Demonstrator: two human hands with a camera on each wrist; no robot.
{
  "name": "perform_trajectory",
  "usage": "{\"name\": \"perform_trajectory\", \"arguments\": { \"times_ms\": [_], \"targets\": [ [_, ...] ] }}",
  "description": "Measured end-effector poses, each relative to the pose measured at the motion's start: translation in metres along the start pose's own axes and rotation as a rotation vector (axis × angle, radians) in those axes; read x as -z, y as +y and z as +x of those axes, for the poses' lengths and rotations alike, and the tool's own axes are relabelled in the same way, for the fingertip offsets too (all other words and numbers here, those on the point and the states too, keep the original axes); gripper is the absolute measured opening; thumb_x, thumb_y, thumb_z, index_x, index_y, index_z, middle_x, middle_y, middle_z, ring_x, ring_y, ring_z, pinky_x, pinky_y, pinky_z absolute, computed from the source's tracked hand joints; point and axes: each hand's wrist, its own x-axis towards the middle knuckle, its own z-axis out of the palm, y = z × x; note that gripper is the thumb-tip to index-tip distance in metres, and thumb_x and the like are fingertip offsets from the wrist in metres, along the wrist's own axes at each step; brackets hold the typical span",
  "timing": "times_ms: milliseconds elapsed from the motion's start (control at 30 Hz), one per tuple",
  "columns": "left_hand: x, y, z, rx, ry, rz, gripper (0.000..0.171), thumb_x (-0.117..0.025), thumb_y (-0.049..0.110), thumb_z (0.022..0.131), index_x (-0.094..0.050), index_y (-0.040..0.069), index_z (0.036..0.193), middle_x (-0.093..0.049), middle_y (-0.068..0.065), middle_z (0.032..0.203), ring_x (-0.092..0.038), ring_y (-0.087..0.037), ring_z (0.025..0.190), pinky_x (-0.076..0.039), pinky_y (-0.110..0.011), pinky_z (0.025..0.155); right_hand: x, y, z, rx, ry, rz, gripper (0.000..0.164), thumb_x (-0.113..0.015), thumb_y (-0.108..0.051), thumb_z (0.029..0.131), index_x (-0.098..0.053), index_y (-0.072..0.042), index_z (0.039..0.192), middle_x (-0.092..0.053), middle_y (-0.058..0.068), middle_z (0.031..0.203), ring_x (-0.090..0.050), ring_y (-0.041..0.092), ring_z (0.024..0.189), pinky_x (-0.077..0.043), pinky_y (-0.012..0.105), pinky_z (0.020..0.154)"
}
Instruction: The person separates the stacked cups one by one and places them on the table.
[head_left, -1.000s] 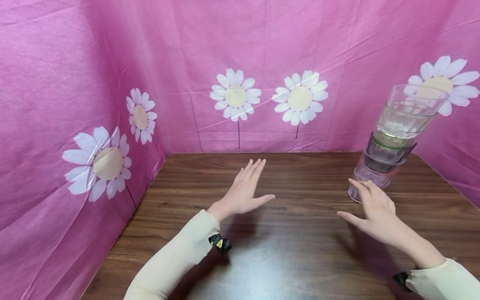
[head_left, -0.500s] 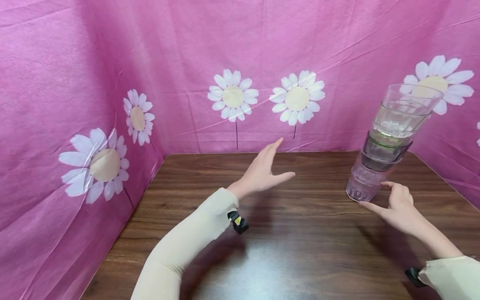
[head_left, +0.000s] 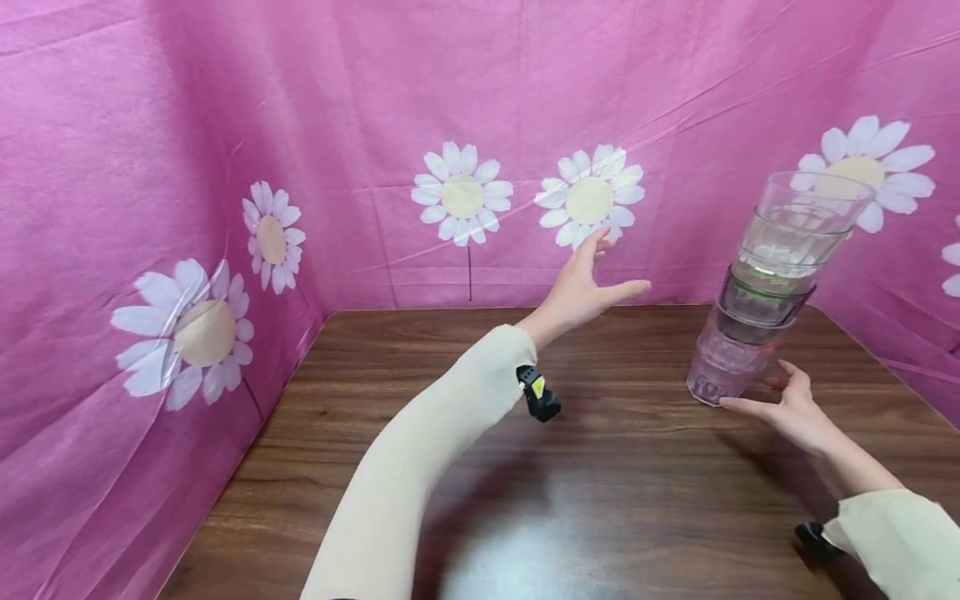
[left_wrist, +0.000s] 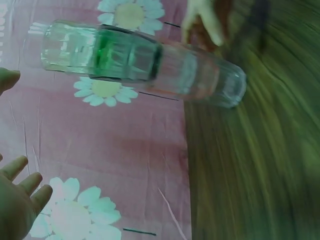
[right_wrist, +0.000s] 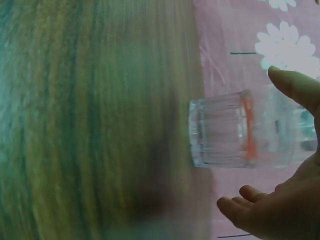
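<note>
A tall stack of nested drinking glasses (head_left: 765, 304) stands on the table's right side and looks tilted to the right in the head view. Clear glasses are on top, green and dark grey ones in the middle, pinkish and clear ones below. Close to the lowest glass (right_wrist: 220, 131) is my right hand (head_left: 798, 417), thumb and fingers spread apart. In the right wrist view gaps show between its fingertips and the glass. My left hand (head_left: 581, 292) is raised left of the stack, fingers extended and thumb out, holding nothing. The left wrist view shows its fingers (left_wrist: 30, 187) apart from the glasses.
The brown wooden table (head_left: 360, 400) lies beneath both hands. A pink cloth (head_left: 360, 125) with white daisies hangs behind it and along both sides. A dark wrist device (head_left: 538, 396) sits on the left sleeve.
My left hand has moved right and upward, nearer the stack. My right hand has shifted from in front of the lowest glass to its right side. The stack still stands in place.
</note>
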Motion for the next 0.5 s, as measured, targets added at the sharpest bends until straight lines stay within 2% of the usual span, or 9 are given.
{"name": "perform_trajectory", "arguments": {
  "times_ms": [33, 67, 100, 167, 200, 267, 300, 400, 500],
  "targets": [
    [-0.002, 0.002, 0.004, 0.009, 0.009, -0.025, 0.094, -0.083, 0.029, 0.083, -0.027, 0.014, 0.157, -0.046, -0.003, 0.149, -0.041, -0.012, 0.137, -0.037, -0.025, 0.11, 0.0, 0.002, 0.002, -0.01, -0.02, 0.023, 0.113, -0.069, -0.029, 0.092, 0.02, 0.016, 0.145, -0.011, 0.052, 0.14, -0.02, 0.062, 0.128, -0.037, 0.053, 0.105],
    [-0.005, 0.005, 0.008, 0.019, 0.017, -0.049, 0.094, -0.083, 0.029, 0.082, -0.027, 0.014, 0.157, -0.047, -0.002, 0.149, -0.041, -0.011, 0.136, -0.037, -0.024, 0.11, -0.001, 0.003, 0.004, -0.006, -0.035, 0.043, 0.111, -0.069, -0.027, 0.093, 0.018, 0.016, 0.145, -0.017, 0.051, 0.14, -0.03, 0.055, 0.128, -0.042, 0.042, 0.103],
    [-0.007, 0.007, 0.012, 0.027, 0.026, -0.071, 0.094, -0.083, 0.028, 0.082, -0.028, 0.015, 0.156, -0.047, -0.002, 0.148, -0.041, -0.01, 0.136, -0.038, -0.024, 0.109, -0.003, 0.005, 0.006, 0.001, -0.043, 0.067, 0.108, -0.069, -0.025, 0.093, 0.015, 0.016, 0.145, -0.032, 0.046, 0.135, -0.041, 0.044, 0.126, -0.045, 0.031, 0.097],
    [-0.012, 0.011, 0.019, 0.036, 0.044, -0.101, 0.093, -0.083, 0.028, 0.082, -0.028, 0.014, 0.156, -0.049, 0.0, 0.146, -0.042, -0.01, 0.135, -0.039, -0.023, 0.108, -0.006, 0.009, 0.01, 0.043, -0.054, 0.155, 0.091, -0.07, -0.016, 0.092, -0.004, 0.013, 0.148, -0.056, 0.026, 0.124, -0.057, 0.021, 0.114, -0.046, 0.014, 0.082],
    [-0.015, 0.013, 0.023, 0.042, 0.052, -0.112, 0.093, -0.084, 0.028, 0.081, -0.029, 0.014, 0.155, -0.05, 0.0, 0.145, -0.042, -0.01, 0.135, -0.039, -0.023, 0.107, -0.007, 0.011, 0.012, 0.071, -0.056, 0.204, 0.079, -0.071, -0.011, 0.091, -0.016, 0.008, 0.146, -0.063, 0.012, 0.117, -0.06, 0.01, 0.105, -0.044, 0.008, 0.074],
    [-0.02, 0.018, 0.029, 0.059, 0.071, -0.125, 0.093, -0.084, 0.029, 0.081, -0.03, 0.016, 0.155, -0.051, 0.003, 0.143, -0.043, -0.006, 0.133, -0.039, -0.021, 0.105, -0.01, 0.015, 0.015, 0.126, -0.066, 0.319, 0.057, -0.07, -0.001, 0.089, -0.037, -0.006, 0.135, -0.067, -0.009, 0.104, -0.06, -0.005, 0.093, -0.046, 0.008, 0.076],
    [-0.023, 0.021, 0.032, 0.065, 0.081, -0.132, 0.093, -0.084, 0.028, 0.081, -0.03, 0.017, 0.155, -0.052, 0.004, 0.142, -0.043, -0.006, 0.133, -0.039, -0.02, 0.105, -0.011, 0.016, 0.016, 0.148, -0.071, 0.378, 0.051, -0.069, 0.003, 0.088, -0.043, -0.012, 0.128, -0.067, -0.017, 0.1, -0.061, -0.005, 0.092, -0.047, 0.008, 0.076],
    [-0.031, 0.031, 0.04, 0.09, 0.106, -0.164, 0.093, -0.085, 0.028, 0.081, -0.03, 0.019, 0.155, -0.052, 0.006, 0.142, -0.044, -0.003, 0.131, -0.04, -0.019, 0.103, -0.014, 0.02, 0.019, 0.203, -0.084, 0.502, 0.048, -0.067, 0.011, 0.086, -0.055, -0.025, 0.115, -0.07, -0.016, 0.1, -0.064, -0.002, 0.092, -0.048, 0.009, 0.077],
    [-0.041, 0.043, 0.046, 0.106, 0.116, -0.196, 0.094, -0.085, 0.027, 0.08, -0.029, 0.022, 0.155, -0.052, 0.009, 0.142, -0.044, -0.002, 0.131, -0.041, -0.019, 0.102, -0.017, 0.022, 0.022, 0.222, -0.086, 0.556, 0.049, -0.066, 0.014, 0.085, -0.061, -0.027, 0.112, -0.071, -0.014, 0.101, -0.065, 0.0, 0.092, -0.049, 0.01, 0.077]
  ]
}}
